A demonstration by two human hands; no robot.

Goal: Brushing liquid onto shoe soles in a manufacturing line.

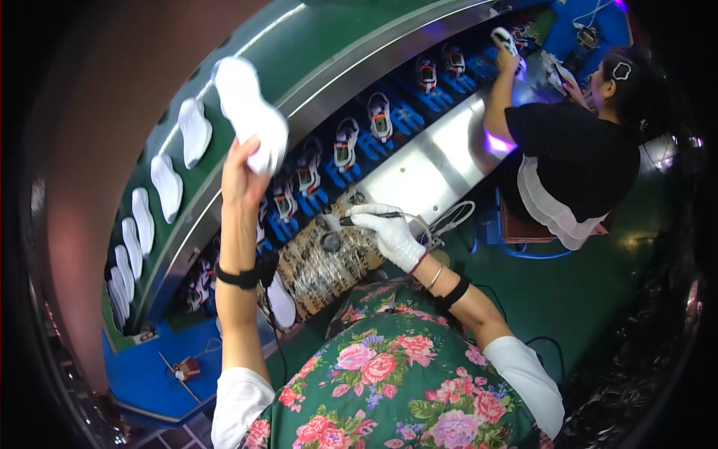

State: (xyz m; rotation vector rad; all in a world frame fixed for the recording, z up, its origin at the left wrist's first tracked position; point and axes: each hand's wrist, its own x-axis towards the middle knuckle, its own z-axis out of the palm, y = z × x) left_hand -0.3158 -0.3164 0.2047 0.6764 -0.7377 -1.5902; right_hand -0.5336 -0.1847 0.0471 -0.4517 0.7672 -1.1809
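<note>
My bare left hand (243, 176) is closed around one end of a white shoe sole (250, 108), raised over the edge of the upper green conveyor. In my right hand (393, 238), which wears a white glove, is a brush (351, 221) with a dark handle. Its pale tip lies over the plastic-wrapped work surface (325, 280), beside a small dark round pot (329, 241). A thin cable or tube runs by the glove. Another white sole (280, 303) lies near my left forearm.
More white soles (166, 187) line the green conveyor (329, 37). Below it, shoe uppers (345, 146) stand in a row on blue holders. A metal bench top (434, 172) extends rightward, where a co-worker in black (576, 142) sits holding a shoe (506, 41).
</note>
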